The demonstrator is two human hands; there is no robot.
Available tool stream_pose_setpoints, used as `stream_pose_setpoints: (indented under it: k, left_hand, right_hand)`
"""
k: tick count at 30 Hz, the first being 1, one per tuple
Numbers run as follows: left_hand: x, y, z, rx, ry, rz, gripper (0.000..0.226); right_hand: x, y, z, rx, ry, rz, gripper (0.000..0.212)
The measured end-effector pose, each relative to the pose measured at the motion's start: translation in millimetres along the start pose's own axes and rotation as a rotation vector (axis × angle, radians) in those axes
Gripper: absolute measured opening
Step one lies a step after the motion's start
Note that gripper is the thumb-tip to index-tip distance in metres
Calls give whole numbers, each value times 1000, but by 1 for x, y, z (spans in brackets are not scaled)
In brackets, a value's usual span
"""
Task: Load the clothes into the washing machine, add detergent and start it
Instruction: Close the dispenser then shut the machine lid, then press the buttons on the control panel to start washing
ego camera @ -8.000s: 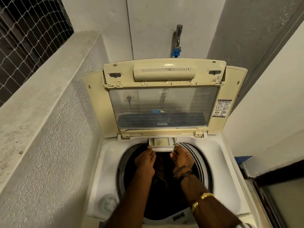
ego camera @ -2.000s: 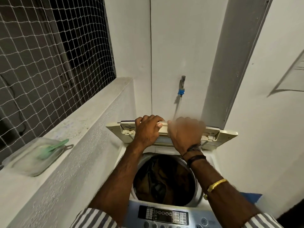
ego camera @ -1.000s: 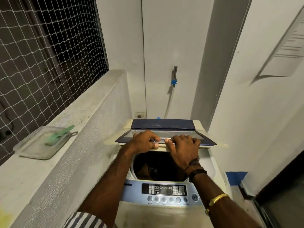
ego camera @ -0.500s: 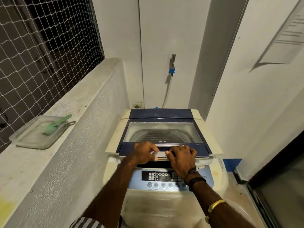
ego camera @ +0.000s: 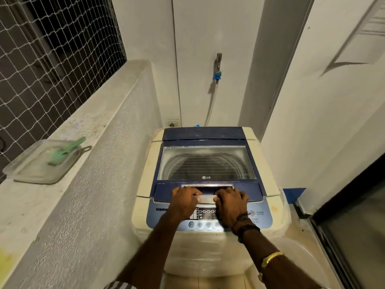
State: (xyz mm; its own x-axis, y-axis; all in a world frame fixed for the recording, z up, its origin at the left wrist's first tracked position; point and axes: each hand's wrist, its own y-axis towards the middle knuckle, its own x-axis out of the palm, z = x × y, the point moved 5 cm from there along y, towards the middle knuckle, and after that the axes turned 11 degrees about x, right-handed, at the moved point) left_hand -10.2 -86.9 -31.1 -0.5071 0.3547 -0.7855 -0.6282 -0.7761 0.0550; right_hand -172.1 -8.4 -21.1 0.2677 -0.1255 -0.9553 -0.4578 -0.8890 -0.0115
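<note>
The washer (ego camera: 268, 163) stands in a narrow corner, its blue lid (ego camera: 206, 134) lying flat and closed. The drum's contents cannot be made out through the lid's ribbed clear window. Left hand (ego camera: 184, 202) and right hand (ego camera: 231, 205) each grip one end of the silver handle (ego camera: 205, 198), fingers curled over it, covering part of the panel (ego camera: 262, 217). On the rough ledge (ego camera: 100, 130) to the left sits a clear plastic box (ego camera: 37, 170) holding a green scoop (ego camera: 64, 151). Behind the washer, a hose (ego camera: 211, 107) hangs from a wall tap (ego camera: 218, 61).
</note>
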Motion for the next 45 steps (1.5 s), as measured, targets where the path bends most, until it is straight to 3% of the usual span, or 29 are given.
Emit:
stream_pose_setpoints:
  k: [6, 17, 37, 42, 45]
  left_hand:
    - [7, -5, -3, 16, -12, 57, 37]
    - [20, -6, -12, -9, -63, 190, 37]
    - [14, 3, -11, -49, -94, 252, 31]
    - [16, 0, -12, -49, -114, 274, 29]
    - [14, -9, -10, -45, -161, 390, 22]
  right_hand:
    - [4, 0, 1, 15, 16, 19, 23]
    - [7, 0, -1, 104, 67, 55, 12]
    - [8, 12, -6, 259, 1, 37, 10]
    - [8, 9, -4, 231, 26, 40, 12]
    - [15, 1, -2, 139, 98, 94, 18]
